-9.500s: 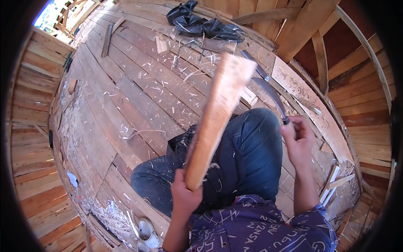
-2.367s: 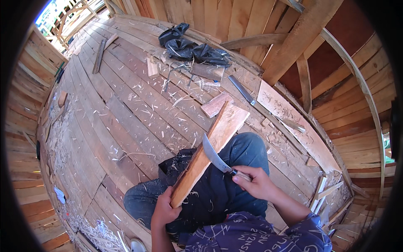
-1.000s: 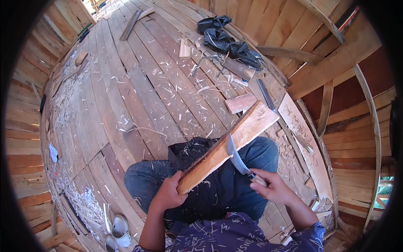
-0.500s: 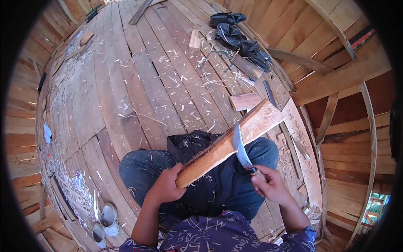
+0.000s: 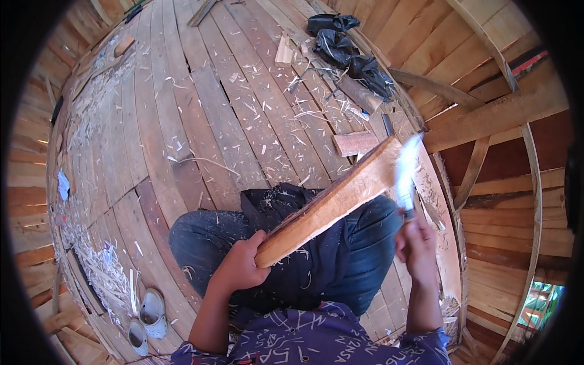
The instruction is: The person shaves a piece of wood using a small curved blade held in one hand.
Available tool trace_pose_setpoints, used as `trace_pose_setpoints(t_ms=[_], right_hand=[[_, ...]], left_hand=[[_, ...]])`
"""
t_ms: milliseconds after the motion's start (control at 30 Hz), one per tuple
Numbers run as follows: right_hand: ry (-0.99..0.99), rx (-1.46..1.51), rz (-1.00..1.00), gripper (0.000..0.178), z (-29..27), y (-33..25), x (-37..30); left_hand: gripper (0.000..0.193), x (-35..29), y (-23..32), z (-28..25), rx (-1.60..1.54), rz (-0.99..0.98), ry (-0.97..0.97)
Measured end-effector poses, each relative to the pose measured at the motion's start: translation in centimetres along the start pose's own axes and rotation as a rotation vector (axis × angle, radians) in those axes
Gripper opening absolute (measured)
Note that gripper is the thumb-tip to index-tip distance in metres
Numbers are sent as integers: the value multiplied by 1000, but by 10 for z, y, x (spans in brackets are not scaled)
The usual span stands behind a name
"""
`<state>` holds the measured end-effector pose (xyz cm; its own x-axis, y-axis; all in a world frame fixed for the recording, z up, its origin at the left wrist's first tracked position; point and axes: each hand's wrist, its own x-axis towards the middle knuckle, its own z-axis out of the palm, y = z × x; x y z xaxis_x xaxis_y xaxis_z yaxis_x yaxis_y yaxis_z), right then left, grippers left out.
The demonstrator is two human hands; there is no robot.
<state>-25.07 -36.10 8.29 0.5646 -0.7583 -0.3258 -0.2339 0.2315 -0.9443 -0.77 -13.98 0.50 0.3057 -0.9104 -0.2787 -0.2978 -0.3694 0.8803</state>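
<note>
My left hand (image 5: 244, 263) is closed round the near end of a thick piece of wood (image 5: 325, 207). The wood slants over my lap, up and away to the right, its pale face marked with cuts. In my right hand (image 5: 417, 248) is the dark handle of a knife with a broad curved blade (image 5: 406, 176). The blade is blurred and points upward, beside the far end of the wood. A dark cloth (image 5: 304, 258) lies across my legs under the wood.
Shavings litter the plank floor (image 5: 237, 121), heaped on the left near pale clogs (image 5: 152, 313). A short wood block (image 5: 354, 144) lies beyond the workpiece. Black plastic bags (image 5: 365, 70) rest by the right wall, where a long board (image 5: 447, 243) lies.
My right hand has swung the knife right and upward, from the middle of the wood to past its far end. The left hand keeps its hold.
</note>
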Motion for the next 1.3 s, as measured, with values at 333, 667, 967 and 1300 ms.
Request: trace_pose_setpoints(t_ms=[333, 667, 967, 1300], right_hand=[[-54, -240, -38, 20, -7, 25, -13], [-153, 48, -14, 21, -19, 11, -6], [-235, 1, 142, 23, -14, 19, -3], [-196, 165, 125, 24, -1, 44, -8]], left_hand=[[39, -1, -2, 1, -28, 33, 15], [39, -1, 7, -1, -11, 1, 4], [39, 0, -1, 6, 20, -7, 43], [39, 2, 6, 5, 34, -8, 25]])
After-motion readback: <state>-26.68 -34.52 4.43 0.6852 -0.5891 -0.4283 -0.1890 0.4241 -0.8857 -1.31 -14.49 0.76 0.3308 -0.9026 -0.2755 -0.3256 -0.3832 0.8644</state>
